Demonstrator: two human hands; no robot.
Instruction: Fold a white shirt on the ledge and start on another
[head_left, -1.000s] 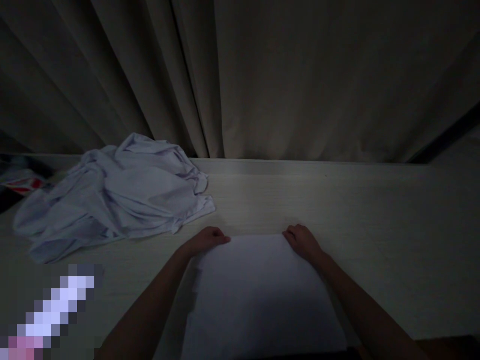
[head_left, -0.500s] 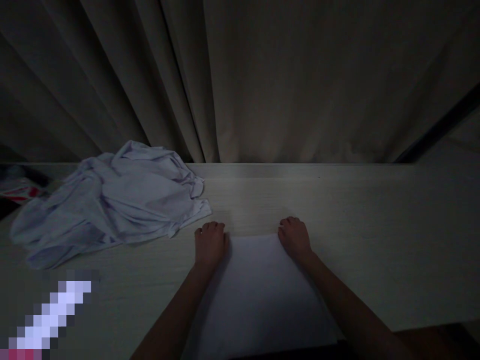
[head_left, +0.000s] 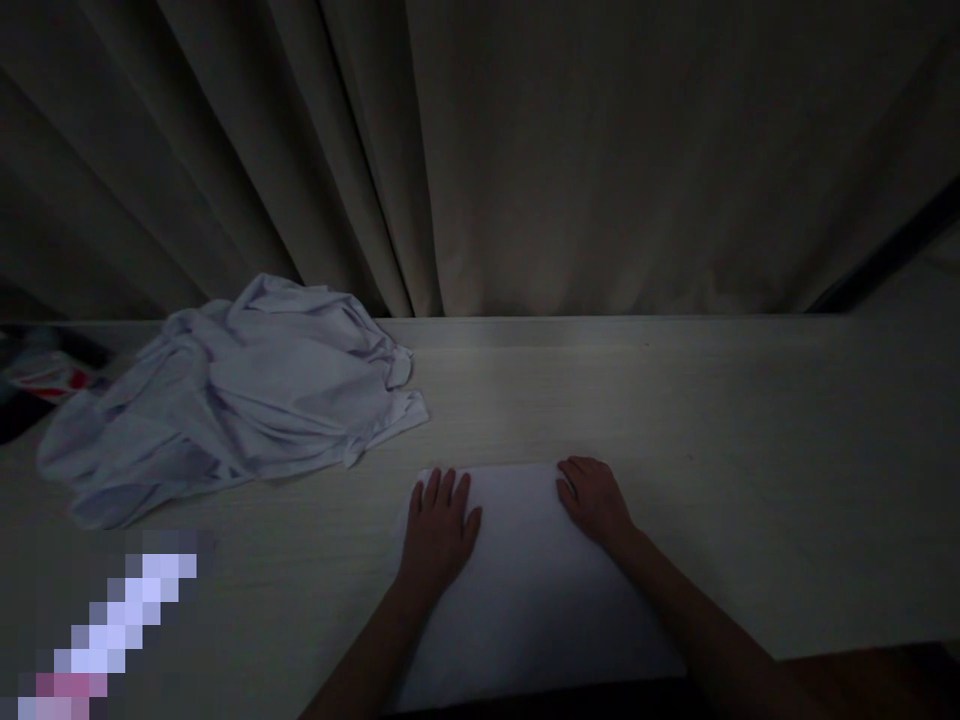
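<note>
On the near middle of the desk (head_left: pixel 712 420): a folded white cloth (head_left: pixel 525 590), flat and smooth, near edge running out of the bottom of the view. On its far left corner, left hand (head_left: pixel 439 525), palm down, fingers (head_left: pixel 448 490) spread and laid flat on the fabric, gripping nothing. On its far right corner, right hand (head_left: pixel 595 500), also pressed down on the cloth, fingers bent slightly over the far edge, clasping nothing. Both forearms angled in from the bottom of the view, left one rising steeply, right one slanting in from the lower right.

To the left and farther back, well apart from the hands: a crumpled white shirt (head_left: pixel 232 400), heaped loosely on the desk, one edge trailing toward the folded cloth without touching it. At the far left edge, a red and white item (head_left: pixel 49 378), too dark to make out. Behind the desk, a curtain (head_left: pixel 525 150) in long vertical folds. Very dim light over everything.
</note>
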